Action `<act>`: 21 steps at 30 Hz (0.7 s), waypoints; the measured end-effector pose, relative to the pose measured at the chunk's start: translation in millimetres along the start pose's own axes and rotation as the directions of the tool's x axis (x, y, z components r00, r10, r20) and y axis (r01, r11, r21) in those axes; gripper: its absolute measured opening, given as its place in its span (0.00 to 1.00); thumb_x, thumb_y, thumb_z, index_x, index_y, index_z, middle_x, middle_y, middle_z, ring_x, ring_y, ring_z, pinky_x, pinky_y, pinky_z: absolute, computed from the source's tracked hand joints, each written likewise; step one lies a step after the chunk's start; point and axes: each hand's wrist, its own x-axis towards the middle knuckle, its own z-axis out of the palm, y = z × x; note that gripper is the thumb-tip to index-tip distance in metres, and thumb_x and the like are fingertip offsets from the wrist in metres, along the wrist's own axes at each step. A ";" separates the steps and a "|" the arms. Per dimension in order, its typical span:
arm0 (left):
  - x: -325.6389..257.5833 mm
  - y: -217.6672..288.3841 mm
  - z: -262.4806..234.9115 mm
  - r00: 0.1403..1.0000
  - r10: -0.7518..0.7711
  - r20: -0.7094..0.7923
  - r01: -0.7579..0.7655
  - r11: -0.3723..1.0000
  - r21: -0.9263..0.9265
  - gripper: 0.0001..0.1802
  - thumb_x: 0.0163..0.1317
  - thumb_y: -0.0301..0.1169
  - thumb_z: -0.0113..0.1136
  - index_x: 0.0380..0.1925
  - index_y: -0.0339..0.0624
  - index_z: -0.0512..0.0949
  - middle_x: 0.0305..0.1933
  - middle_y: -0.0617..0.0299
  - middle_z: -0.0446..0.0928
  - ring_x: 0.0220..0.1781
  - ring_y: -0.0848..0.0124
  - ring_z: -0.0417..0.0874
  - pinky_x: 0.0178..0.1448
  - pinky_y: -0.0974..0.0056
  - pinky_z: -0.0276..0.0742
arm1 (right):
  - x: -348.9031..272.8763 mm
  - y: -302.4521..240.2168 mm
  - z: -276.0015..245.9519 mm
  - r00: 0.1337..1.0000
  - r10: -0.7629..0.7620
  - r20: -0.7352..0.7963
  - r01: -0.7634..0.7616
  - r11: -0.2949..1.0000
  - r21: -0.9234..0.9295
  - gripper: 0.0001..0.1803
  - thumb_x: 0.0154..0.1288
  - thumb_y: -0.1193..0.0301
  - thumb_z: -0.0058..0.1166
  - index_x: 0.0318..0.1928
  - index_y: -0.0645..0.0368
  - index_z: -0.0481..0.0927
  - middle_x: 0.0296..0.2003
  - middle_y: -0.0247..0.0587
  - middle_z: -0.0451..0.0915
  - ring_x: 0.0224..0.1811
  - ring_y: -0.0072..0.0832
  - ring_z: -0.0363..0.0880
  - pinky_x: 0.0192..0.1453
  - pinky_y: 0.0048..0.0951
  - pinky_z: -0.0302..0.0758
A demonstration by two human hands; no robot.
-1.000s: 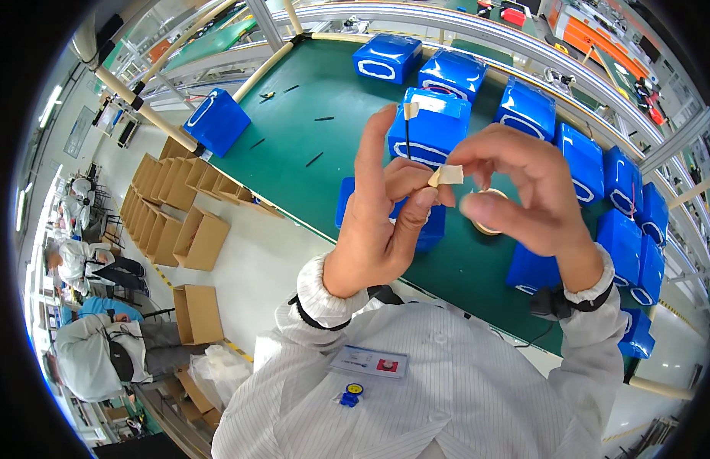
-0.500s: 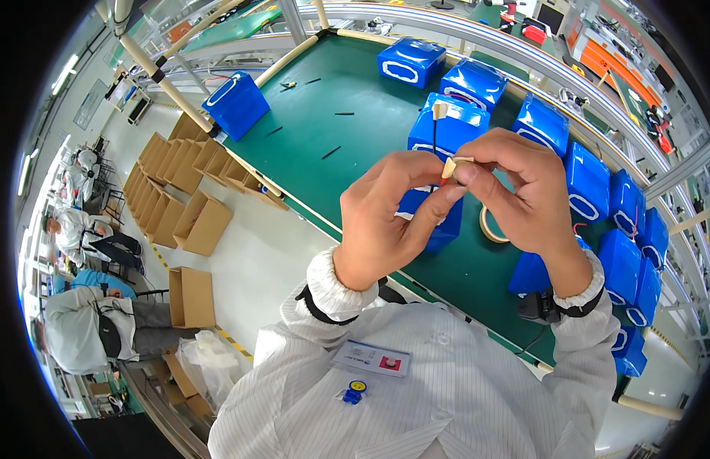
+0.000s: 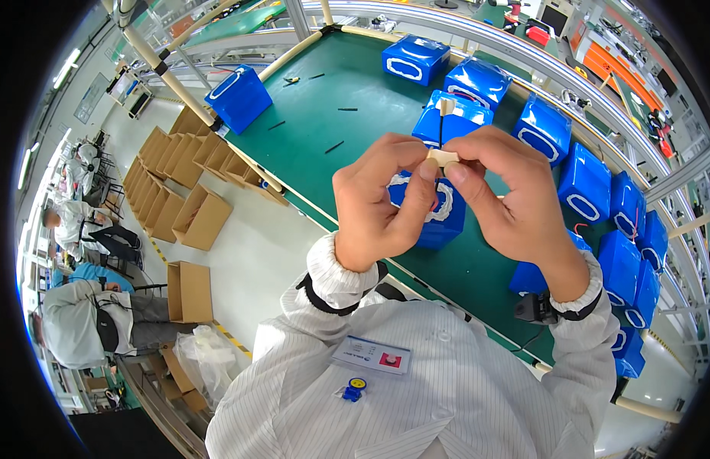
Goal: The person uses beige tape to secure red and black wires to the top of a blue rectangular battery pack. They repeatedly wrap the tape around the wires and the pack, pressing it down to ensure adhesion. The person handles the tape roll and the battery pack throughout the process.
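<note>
My left hand [image 3: 378, 199] and my right hand [image 3: 519, 206] meet above the bench, thumbs and forefingers pinching a short strip of cream masking tape [image 3: 443, 157] between them. Just beneath them is a blue-wrapped battery pack [image 3: 440, 231] with a white ring on it, partly covered by my fingers. Beyond my fingertips a thin black cable [image 3: 444, 131] rises, its far end wrapped in a cream tape flag [image 3: 446, 106]. Behind that cable sits another blue battery pack [image 3: 477, 112].
Several blue packs line the far and right sides of the green bench [image 3: 309, 115]; one blue pack [image 3: 238, 99] stands at its left corner. Small black pieces [image 3: 334, 147] lie scattered on it. Cardboard boxes [image 3: 190, 291] and seated people [image 3: 79, 325] are to the left.
The tape strip was upright and bent between my fingers; now it lies flatter and stretched sideways. My left hand has shifted slightly up and left, and the tape roll has gone behind my right hand.
</note>
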 end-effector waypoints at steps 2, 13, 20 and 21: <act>-1.0 0.4 2.2 0.998 -0.059 -0.031 0.056 0.992 -0.112 0.04 0.65 0.20 0.59 0.38 0.31 0.79 0.37 0.52 0.82 0.33 0.70 0.83 0.35 0.68 0.77 | -3.0 2.0 7.6 0.995 0.097 -0.039 -0.093 0.992 0.089 0.08 0.64 0.77 0.58 0.43 0.63 0.81 0.31 0.41 0.80 0.28 0.31 0.81 0.32 0.27 0.75; -11.3 -27.2 -10.2 0.996 -0.088 -0.032 0.079 0.973 -0.218 0.08 0.70 0.25 0.57 0.43 0.31 0.79 0.41 0.55 0.80 0.44 0.70 0.78 0.51 0.65 0.75 | -17.7 12.1 35.3 0.984 0.180 0.000 -0.180 0.983 0.030 0.09 0.65 0.70 0.62 0.41 0.62 0.83 0.28 0.42 0.78 0.27 0.35 0.77 0.30 0.34 0.71; -2.7 -9.8 -24.0 0.997 0.066 0.037 -0.064 0.997 -0.049 0.09 0.67 0.24 0.61 0.45 0.35 0.82 0.40 0.56 0.84 0.45 0.66 0.75 0.52 0.63 0.74 | -21.6 18.0 41.9 0.990 0.138 0.006 -0.138 0.988 0.068 0.07 0.64 0.71 0.63 0.38 0.62 0.84 0.27 0.42 0.77 0.28 0.37 0.76 0.31 0.35 0.71; -1.9 -11.4 -26.4 0.996 0.067 0.054 -0.066 0.998 -0.025 0.09 0.67 0.25 0.61 0.45 0.35 0.82 0.40 0.57 0.85 0.45 0.66 0.75 0.52 0.62 0.74 | -21.5 18.2 42.4 0.992 0.130 -0.002 -0.129 0.989 0.069 0.07 0.64 0.71 0.63 0.37 0.62 0.84 0.27 0.42 0.77 0.28 0.37 0.76 0.31 0.35 0.71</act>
